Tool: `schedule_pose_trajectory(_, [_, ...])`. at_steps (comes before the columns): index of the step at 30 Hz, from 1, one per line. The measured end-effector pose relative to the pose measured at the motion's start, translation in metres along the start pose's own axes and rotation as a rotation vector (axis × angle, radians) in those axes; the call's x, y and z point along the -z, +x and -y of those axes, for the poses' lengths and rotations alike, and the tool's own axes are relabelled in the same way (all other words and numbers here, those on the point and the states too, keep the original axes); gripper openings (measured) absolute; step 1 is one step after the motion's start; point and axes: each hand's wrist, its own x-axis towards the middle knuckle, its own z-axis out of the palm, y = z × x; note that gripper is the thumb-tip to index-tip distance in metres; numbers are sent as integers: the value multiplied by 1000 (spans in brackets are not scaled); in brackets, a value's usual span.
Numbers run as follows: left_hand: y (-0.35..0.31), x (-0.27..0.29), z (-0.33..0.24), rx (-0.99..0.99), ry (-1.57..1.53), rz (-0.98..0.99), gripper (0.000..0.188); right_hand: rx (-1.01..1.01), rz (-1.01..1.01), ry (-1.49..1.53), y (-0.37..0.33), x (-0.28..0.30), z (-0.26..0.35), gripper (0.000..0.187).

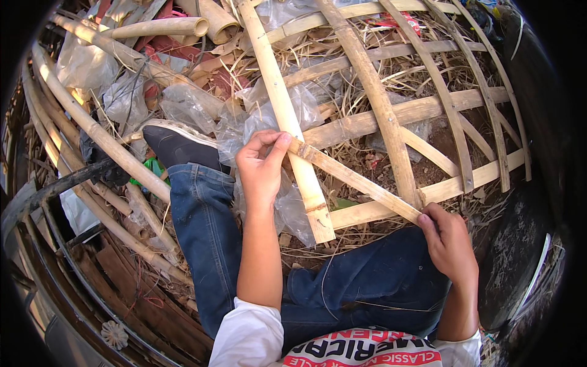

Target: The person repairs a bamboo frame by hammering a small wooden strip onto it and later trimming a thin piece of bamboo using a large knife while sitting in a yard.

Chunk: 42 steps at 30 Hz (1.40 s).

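A short split bamboo strip (356, 178) slants across the corner of a bamboo lattice frame (374, 98). My left hand (262, 160) pinches its upper left end between thumb and fingers, over a pale, wide bamboo slat (282, 107). At the strip's lower right end, my right hand (449, 238) grips it with thumb and fingers, close above my bent knee. The strip lies over the pale slat and crosses toward the near edge slat (365, 213). Small nail heads show at some crossings of the lattice.
Bamboo poles (98, 131) lie along the left, beside dark metal bars (58, 183). Clear plastic bags (183, 107), straw and dry leaves litter the ground. My dark shoe (183, 147) rests left of the frame. A black curved object (516, 275) stands at the right.
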Motion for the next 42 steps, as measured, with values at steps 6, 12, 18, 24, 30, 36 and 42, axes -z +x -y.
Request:
schedule_pose_trajectory(6, [-2, 2, 1, 101, -62, -30, 9, 18, 0, 1, 3, -1, -3, 17])
schedule_pose_trajectory(12, [-2, 3, 2, 111, -59, -39, 11, -17, -27, -40, 1, -4, -2, 19])
schedule_pose_trajectory(18, [-5, -2, 4, 86, -41, -92, 12, -15, -10, -58, 1, -4, -3, 20])
schedule_pose_trajectory(24, [-3, 2, 6, 104, -35, -87, 8, 11, 1, -45, 3, -3, -6, 21])
schedule_pose_trajectory(30, [-1, 2, 1, 127, -90, -28, 9, -18, 36, 31, 5, 3, -11, 23])
schedule_pose_trajectory(36, [-2, 3, 0, 138, -81, -26, 8, -42, 48, 120, 6, 5, -12, 24])
schedule_pose_trajectory(42, [-2, -2, -3, 135, -128, -54, 11, 14, 8, 158, 5, 2, -19, 22])
